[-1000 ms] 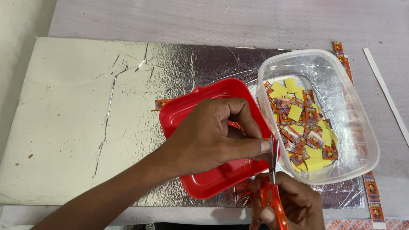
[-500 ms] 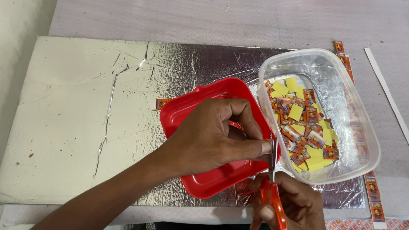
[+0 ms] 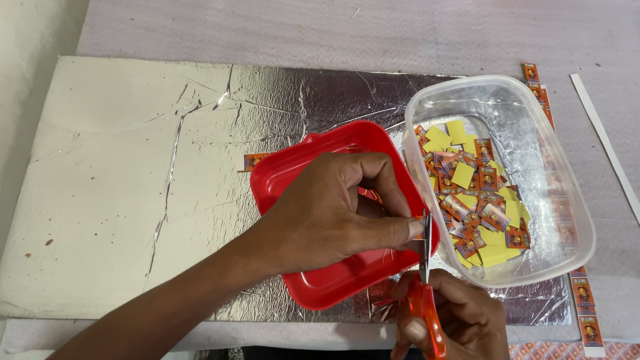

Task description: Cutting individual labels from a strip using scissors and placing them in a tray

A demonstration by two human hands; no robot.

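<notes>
Strip being cut: a thin printed strip (image 3: 397,219) is pinched at the fingertips of the left hand, over the right edge of the red lid; most of it is hidden by the fingers, and its far end (image 3: 254,160) pokes out left of the lid on the foil.
Left hand (image 3: 332,216): fingers closed together, thumb and forefinger clamped on the strip, resting over the red lid.
Scissors (image 3: 426,290): orange handles, blades pointing away from the person, blade tips just beside the left fingertips and touching the near-left rim of the clear tub.
Right hand (image 3: 461,331): at the near edge, fingers wrapped shut around the scissors' handles.
Red lid (image 3: 313,175): shallow, rounded-square, tilted, lying on the foil sheet, touching the clear tub on its right.
Clear tub (image 3: 547,146): transparent plastic, right of the lid, holding many small cut pieces (image 3: 473,197), some yellow, some printed orange.
Foil sheet (image 3: 143,172): creased silver board under lid and tub, covering the left and middle of the table.
Table (image 3: 311,17): pale grey surface, bare at the far side.
Spare strips: 1 printed strip (image 3: 533,83) far of the tub, 1 (image 3: 586,315) near-right of it.
White strip (image 3: 628,184): plain, running diagonally along the right edge.
</notes>
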